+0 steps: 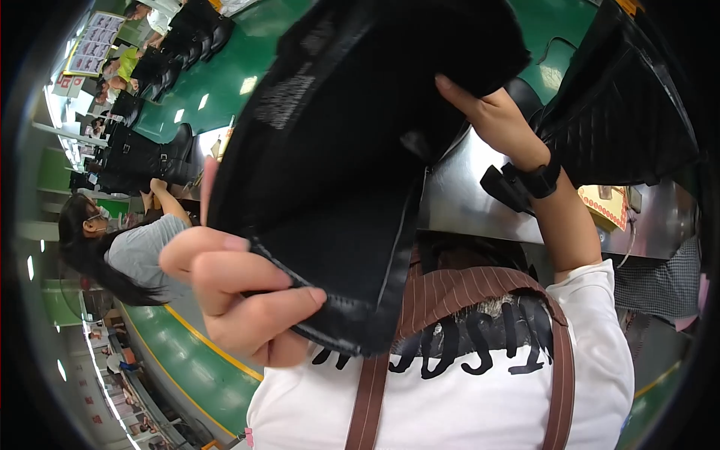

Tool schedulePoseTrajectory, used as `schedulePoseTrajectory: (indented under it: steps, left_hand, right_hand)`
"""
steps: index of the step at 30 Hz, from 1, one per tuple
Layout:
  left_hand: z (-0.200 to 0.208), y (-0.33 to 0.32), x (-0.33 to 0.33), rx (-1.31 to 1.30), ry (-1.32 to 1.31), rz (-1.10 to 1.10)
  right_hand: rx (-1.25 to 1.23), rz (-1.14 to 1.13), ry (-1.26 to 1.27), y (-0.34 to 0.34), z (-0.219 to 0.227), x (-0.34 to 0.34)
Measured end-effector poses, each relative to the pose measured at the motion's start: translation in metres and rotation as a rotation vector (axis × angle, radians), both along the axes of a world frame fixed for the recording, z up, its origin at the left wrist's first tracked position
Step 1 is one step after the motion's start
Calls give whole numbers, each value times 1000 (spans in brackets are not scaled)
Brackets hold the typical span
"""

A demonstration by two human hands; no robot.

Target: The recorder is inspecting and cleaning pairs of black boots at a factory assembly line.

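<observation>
Close before me, a black boot shaft hangs between my hands, spread wide so that its dark lining faces up. White printing marks the lining, and a zip or seam edge runs down its lower right. My left hand is closed on the lower left rim, thumb and fingers pinching the edge. My right hand grips the upper right side, thumb on top, with its other fingers hidden behind the material. A black band circles my right wrist.
A shiny metal table lies beneath. Another black boot shaft stands at the right, above a yellow and red printed piece. On the left, a co-worker in grey handles black boots; more boots line the back.
</observation>
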State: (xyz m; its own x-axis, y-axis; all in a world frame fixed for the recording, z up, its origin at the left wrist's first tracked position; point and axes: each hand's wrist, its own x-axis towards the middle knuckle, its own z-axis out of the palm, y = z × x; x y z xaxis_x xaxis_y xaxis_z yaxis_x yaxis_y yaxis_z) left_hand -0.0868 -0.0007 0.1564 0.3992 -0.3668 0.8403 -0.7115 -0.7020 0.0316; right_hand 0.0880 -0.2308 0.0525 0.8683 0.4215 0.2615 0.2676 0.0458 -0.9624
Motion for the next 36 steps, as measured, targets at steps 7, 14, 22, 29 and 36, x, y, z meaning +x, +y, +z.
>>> schedulePoseTrajectory:
  steps: [7, 14, 22, 29, 36]
  left_hand:
    - [-10, -29, 14, 20, -40, 136]
    - [-10, -41, 19, 9, 24, 60]
    - [-1, -43, 18, 104, 83, 128]
    - [0, -45, 33, 98, 8, 116]
    - [-1, -48, 31, 110, -3, 132]
  right_hand:
    - [92, -36, -111, 8, -12, 7]
    - [5, -207, -158, 14, -24, 14]
    - [-50, -97, -216, 4, -23, 19]
    - [-38, -51, -146, 1, -21, 14]
    - [-107, -109, -182, -5, -16, 13]
